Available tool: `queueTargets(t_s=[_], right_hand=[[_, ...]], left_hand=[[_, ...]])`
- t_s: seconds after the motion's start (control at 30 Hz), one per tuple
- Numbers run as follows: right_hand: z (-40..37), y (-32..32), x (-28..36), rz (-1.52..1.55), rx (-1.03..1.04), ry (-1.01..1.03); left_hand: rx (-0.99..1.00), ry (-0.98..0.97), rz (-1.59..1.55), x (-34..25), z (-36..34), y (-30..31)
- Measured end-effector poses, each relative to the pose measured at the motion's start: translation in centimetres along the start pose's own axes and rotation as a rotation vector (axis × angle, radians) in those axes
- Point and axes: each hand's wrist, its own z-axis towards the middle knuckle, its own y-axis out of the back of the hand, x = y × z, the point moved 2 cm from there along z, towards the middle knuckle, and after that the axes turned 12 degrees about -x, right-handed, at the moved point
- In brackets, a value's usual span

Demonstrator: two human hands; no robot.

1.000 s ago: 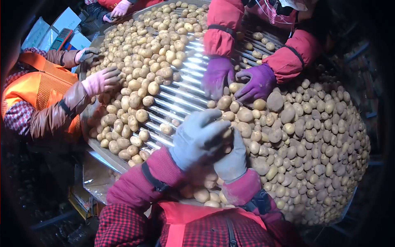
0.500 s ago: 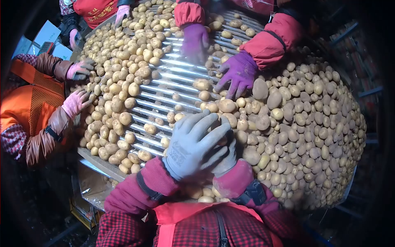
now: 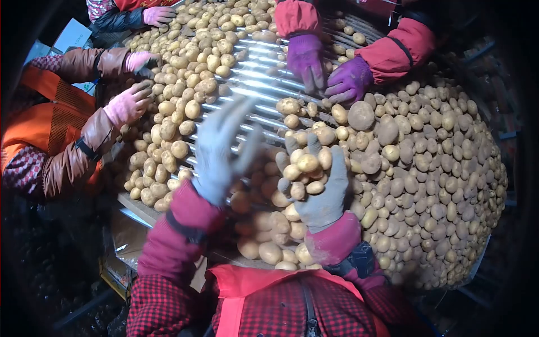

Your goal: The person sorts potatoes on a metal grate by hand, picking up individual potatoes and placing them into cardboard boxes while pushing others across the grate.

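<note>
My left hand (image 3: 222, 151), in a grey glove, is raised over the metal rollers (image 3: 247, 84). Its fingers are spread and blurred, with nothing held. My right hand (image 3: 325, 196), also gloved in grey, lies palm up near the middle, its fingers curled around several small potatoes (image 3: 307, 163). Loose potatoes (image 3: 281, 223) lie between my wrists, close to my body. Just beyond my right hand, larger potatoes rest on the rollers.
A large heap of potatoes (image 3: 426, 174) fills the right side. More potatoes (image 3: 168, 129) line the left edge. Across from me, a co-worker's purple gloves (image 3: 349, 80) reach in. Co-workers' pink-gloved hands (image 3: 128, 105) are at the left and top left.
My hands were together, the left over the right. Now they are apart: the left has lifted leftward, and the right is turned up with potatoes showing. The co-worker's purple gloves have come together.
</note>
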Motion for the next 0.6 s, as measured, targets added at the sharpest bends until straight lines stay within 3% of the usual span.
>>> queueTargets(t_s=[0.03, 0.13, 0.2, 0.27, 0.37, 0.43, 0.53, 0.6], right_hand=[[-0.1, 0.1, 0.4, 0.068, 0.14, -0.026], [1.2, 1.7, 0.5, 0.028, 0.101, 0.0], [2.1, 3.4, 0.6, 0.075, 0.236, 0.076], [0.6, 1.7, 0.8, 0.024, 0.235, 0.183], [0.7, 1.6, 1.1, -0.055, 0.244, 0.233], [0.6, 1.1, 1.3, -0.034, 0.234, 0.207], [0.3, 0.7, 1.0, 0.009, 0.189, 0.158], [0.2, 0.7, 1.0, -0.018, 0.213, 0.146]], left_hand=[[0.064, 0.09, 0.099, 3.1, -0.5, -0.9], [0.34, 0.116, 0.376, 9.5, -1.8, -2.9], [0.52, 0.162, 0.47, 11.9, -2.4, -4.0], [0.453, 0.171, 0.397, 14.3, -2.6, -4.2], [0.538, 0.273, 0.285, 16.3, -1.5, -4.3], [0.544, 0.285, 0.102, 15.0, -1.3, -3.7], [0.677, 0.081, -0.027, 9.6, -1.3, -3.7], [0.791, 0.208, -0.073, 8.2, -1.9, -4.9]])
